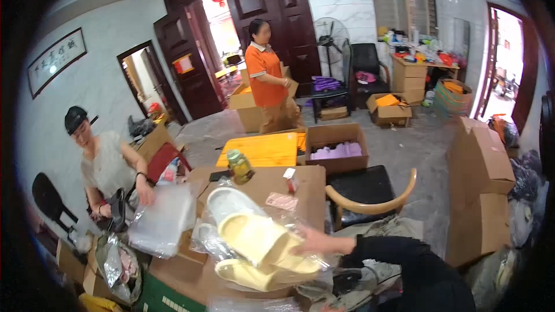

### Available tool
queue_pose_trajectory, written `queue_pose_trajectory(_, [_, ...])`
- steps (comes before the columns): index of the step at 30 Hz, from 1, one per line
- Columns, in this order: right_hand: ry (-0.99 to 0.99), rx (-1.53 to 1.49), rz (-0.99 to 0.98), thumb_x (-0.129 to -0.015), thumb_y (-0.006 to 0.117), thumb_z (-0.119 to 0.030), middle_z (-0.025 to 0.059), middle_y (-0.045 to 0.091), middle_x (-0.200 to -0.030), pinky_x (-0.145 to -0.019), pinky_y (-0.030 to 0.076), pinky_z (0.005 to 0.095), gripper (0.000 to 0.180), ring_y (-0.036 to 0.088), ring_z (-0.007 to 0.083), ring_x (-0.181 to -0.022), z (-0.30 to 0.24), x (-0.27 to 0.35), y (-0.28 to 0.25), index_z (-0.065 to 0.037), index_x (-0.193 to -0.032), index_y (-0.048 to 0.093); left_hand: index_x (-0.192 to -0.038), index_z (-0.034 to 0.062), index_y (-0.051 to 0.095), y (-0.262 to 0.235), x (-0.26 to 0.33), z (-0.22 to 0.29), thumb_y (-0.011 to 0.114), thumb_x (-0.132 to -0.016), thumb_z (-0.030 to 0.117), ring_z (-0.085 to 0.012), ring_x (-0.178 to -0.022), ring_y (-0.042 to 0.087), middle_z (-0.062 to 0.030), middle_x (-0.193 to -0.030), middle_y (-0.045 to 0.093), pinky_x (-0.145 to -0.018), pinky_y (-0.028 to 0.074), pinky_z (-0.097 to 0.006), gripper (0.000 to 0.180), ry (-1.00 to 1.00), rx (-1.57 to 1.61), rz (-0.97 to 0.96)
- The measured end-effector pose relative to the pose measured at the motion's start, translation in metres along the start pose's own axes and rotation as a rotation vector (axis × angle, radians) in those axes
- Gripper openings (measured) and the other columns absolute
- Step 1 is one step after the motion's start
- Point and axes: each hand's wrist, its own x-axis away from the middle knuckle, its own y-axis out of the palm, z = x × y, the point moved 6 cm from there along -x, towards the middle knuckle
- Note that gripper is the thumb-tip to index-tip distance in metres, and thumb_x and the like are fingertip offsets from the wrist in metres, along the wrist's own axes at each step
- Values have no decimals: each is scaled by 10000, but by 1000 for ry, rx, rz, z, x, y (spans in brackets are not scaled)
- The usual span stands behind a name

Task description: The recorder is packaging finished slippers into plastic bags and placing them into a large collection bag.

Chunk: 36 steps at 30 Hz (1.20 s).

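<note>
My right hand (324,244), in a black sleeve, reaches in from the lower right and grips a pale yellow slipper (248,236) by its near end; the fingers are partly hidden and smeared by motion. Another pale yellow slipper (245,274) lies just below it. A white slipper (231,202) shows behind the yellow ones. Clear plastic film surrounds these slippers over the brown table (309,188). My left hand is not in view.
Across the table's left side, a seated person (107,162) handles a stack of clear plastic bags (165,219). A green-lidded jar (239,166) and a phone (282,201) stand beyond the slippers. A black chair (367,188) and tall cartons (477,196) are right. Another person (269,75) stands behind.
</note>
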Motion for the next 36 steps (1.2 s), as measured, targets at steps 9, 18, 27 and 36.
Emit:
queue_pose_trajectory(9, [604,-601,101,-933,558,-231,47,674,-1010,-723,539,289,310,657,114,-842,116,233,-169,-21,-1158,596,-1043,53,633,-44,-31,44,515,-811,99,-330,-1140,512,-176,-1189,571,-902,448,-422,264,75,244,-104])
queue_pose_trajectory(18, [1079,-930,11,-872,647,-307,40,691,-1043,-784,536,294,374,660,105,-892,232,372,-177,-60,-1151,616,-1089,78,612,-33,-44,56,511,-827,146,-312,-982,559,-156,-1046,586,-811,474,-423,289,261,55,-289])
queue_pose_trajectory(27, [151,43,-235,-774,726,-137,111,482,-1370,-1037,349,317,675,440,167,-1223,210,373,-169,-9,-1371,437,-1135,103,591,-14,-30,70,507,-842,192,-293,-824,605,-136,-903,601,-719,499,-424,318,408,-118,-473])
queue_pose_trajectory(36, [384,-253,-198,-861,593,-144,121,670,-1059,-790,550,358,349,669,198,-894,203,351,-131,5,-1174,554,-1064,204,625,-51,-31,82,523,-818,129,-255,-613,648,-70,-736,595,-487,507,-381,277,436,-104,-307])
